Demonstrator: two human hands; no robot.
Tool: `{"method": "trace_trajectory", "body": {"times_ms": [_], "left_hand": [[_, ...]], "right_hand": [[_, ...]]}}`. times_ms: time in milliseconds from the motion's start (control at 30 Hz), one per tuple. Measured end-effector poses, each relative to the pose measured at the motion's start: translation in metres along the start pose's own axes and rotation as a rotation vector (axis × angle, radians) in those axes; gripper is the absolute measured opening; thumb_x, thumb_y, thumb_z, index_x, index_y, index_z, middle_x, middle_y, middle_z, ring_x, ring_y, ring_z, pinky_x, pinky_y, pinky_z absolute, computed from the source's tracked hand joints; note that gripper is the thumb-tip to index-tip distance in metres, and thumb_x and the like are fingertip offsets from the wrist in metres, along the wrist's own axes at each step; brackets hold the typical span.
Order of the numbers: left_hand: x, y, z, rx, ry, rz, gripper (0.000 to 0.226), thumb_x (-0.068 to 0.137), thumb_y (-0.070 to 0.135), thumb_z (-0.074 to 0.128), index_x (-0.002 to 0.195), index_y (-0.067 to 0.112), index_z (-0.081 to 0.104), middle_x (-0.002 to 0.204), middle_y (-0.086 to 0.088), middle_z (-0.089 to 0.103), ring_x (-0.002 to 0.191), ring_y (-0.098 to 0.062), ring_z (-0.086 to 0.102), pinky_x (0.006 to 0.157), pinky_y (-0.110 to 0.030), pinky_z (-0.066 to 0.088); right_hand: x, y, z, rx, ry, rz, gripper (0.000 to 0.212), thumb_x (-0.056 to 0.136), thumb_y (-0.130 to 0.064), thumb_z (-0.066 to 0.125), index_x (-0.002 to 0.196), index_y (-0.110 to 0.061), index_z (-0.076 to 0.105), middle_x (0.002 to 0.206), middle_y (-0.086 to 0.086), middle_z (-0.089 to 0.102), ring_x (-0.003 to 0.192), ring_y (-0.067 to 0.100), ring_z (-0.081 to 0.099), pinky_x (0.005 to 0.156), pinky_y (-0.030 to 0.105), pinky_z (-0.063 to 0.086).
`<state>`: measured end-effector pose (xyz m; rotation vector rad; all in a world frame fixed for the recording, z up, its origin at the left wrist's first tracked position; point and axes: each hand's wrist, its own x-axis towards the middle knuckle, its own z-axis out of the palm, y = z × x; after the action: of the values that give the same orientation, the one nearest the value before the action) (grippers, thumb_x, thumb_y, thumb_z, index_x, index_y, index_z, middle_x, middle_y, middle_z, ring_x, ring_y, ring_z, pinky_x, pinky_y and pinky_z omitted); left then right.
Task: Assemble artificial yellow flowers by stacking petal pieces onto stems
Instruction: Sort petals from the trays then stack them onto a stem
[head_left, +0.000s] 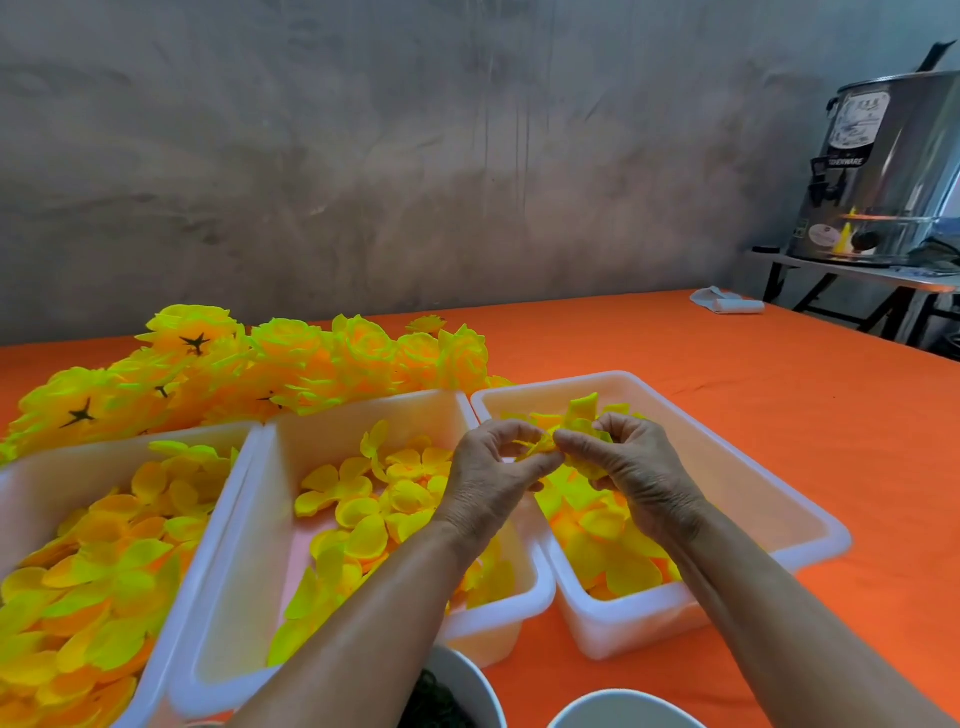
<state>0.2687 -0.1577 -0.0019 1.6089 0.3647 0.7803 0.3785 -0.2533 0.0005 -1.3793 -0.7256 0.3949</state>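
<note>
Three white tubs (810, 525) of yellow petals (358, 506)

Both forearms are bare, with no sleeves, and the hands (561, 467) wear no gloves or rings.

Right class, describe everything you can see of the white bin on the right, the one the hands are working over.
The right bin is a long rectangular tub, seemingly translucent white plastic, with a rolled rim and rounded corners. It stands upright on the orange cloth, beside the middle bin, and holds loose yellow petal pieces. The left hand and right hand hold petals above it.
</note>
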Motion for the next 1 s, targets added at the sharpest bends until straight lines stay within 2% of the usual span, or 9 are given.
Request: {"method": "trace_trajectory", "body": {"times_ms": [100, 167, 267, 367, 533, 633, 733, 900, 1000], "left_hand": [[-0.0011, -0.0004, 0.001, 0.121, 0.019, 0.03, 0.017, 0.066, 0.023, 0.075, 0.072, 0.017, 0.061, 0.084, -0.008, 0.057, 0.078, -0.015, 0.055, 0.07, -0.031, 0.051], [-0.0014, -0.0021, 0.0005, 0.233, 0.014, 0.095, 0.02, 0.07, 0.022, 0.08, 0.074, 0.018, 0.061, 0.087, -0.004, 0.059, 0.079, -0.011, 0.055, 0.079, -0.03, 0.047], [-0.0036, -0.0015, 0.0004, 0.313, -0.01, 0.209, 0.029, 0.065, 0.022, 0.085, 0.082, 0.017, 0.063, 0.095, -0.004, 0.059, 0.085, -0.013, 0.056, 0.072, -0.016, 0.044], [-0.0039, -0.0019, 0.0014, 0.343, -0.011, 0.273, 0.031, 0.062, 0.02, 0.086, 0.082, 0.01, 0.065, 0.099, -0.008, 0.058, 0.086, -0.013, 0.055, 0.069, -0.022, 0.045], [-0.0019, -0.0028, 0.0019, 0.309, -0.003, 0.215, 0.018, 0.079, 0.022, 0.074, 0.073, 0.006, 0.069, 0.1, -0.002, 0.057, 0.088, 0.001, 0.052, 0.073, -0.018, 0.041], [-0.0004, -0.0036, 0.0017, 0.339, -0.002, 0.21, 0.02, 0.081, 0.025, 0.072, 0.073, 0.007, 0.071, 0.102, -0.002, 0.057, 0.092, -0.004, 0.053, 0.073, -0.018, 0.041], [-0.0025, -0.0041, 0.002, 0.415, -0.006, 0.263, 0.023, 0.071, 0.03, 0.08, 0.071, 0.008, 0.072, 0.103, -0.004, 0.058, 0.097, -0.01, 0.056, 0.073, -0.023, 0.045], [-0.0026, -0.004, 0.001, 0.442, 0.037, 0.314, 0.022, 0.067, 0.023, 0.084, 0.071, 0.008, 0.068, 0.096, -0.001, 0.057, 0.082, -0.005, 0.054, 0.063, -0.015, 0.041], [-0.0019, -0.0024, -0.0003, 0.321, 0.03, 0.233, 0.016, 0.074, 0.018, 0.079, 0.068, 0.016, 0.065, 0.095, 0.003, 0.056, 0.074, 0.007, 0.052, 0.07, -0.011, 0.041]], "right_hand": [[-0.0003, -0.0002, 0.0019, 0.037, -0.009, -0.003, 0.035, 0.067, -0.016, 0.078, 0.061, -0.015, 0.043, 0.043, -0.007, 0.046, 0.036, 0.003, 0.037, 0.038, 0.018, 0.027], [-0.0004, -0.0009, 0.0021, 0.064, 0.004, -0.008, 0.035, 0.062, -0.026, 0.077, 0.059, -0.015, 0.043, 0.042, -0.008, 0.041, 0.036, 0.003, 0.032, 0.037, 0.019, 0.025], [-0.0012, -0.0015, 0.0033, 0.016, 0.011, -0.01, 0.04, 0.062, -0.039, 0.073, 0.058, -0.012, 0.043, 0.049, 0.003, 0.035, 0.038, 0.008, 0.027, 0.037, 0.02, 0.023], [-0.0034, -0.0019, 0.0053, -0.052, -0.004, -0.005, 0.046, 0.064, -0.046, 0.07, 0.065, -0.006, 0.047, 0.057, 0.009, 0.035, 0.039, 0.011, 0.026, 0.036, 0.02, 0.023], [-0.0047, -0.0066, 0.0061, 0.002, -0.055, 0.045, 0.05, 0.071, -0.058, 0.055, 0.041, -0.019, 0.051, 0.037, -0.01, 0.032, 0.033, 0.006, 0.025, 0.039, 0.021, 0.022], [-0.0056, -0.0085, 0.0067, 0.039, -0.069, 0.066, 0.052, 0.074, -0.06, 0.05, 0.041, -0.021, 0.057, 0.036, -0.01, 0.035, 0.033, 0.006, 0.027, 0.041, 0.02, 0.022], [-0.0057, -0.0089, 0.0069, 0.019, -0.026, 0.105, 0.052, 0.071, -0.063, 0.051, 0.043, -0.02, 0.044, 0.038, -0.009, 0.029, 0.036, 0.01, 0.026, 0.042, 0.021, 0.024], [-0.0051, -0.0084, 0.008, -0.042, -0.115, 0.088, 0.052, 0.068, -0.069, 0.047, 0.055, -0.019, 0.054, 0.041, -0.006, 0.04, 0.04, 0.012, 0.037, 0.042, 0.022, 0.031], [-0.0037, -0.0077, 0.007, 0.013, -0.148, 0.07, 0.056, 0.07, -0.067, 0.044, 0.058, -0.018, 0.068, 0.05, -0.001, 0.05, 0.043, 0.013, 0.042, 0.046, 0.022, 0.032]]}}
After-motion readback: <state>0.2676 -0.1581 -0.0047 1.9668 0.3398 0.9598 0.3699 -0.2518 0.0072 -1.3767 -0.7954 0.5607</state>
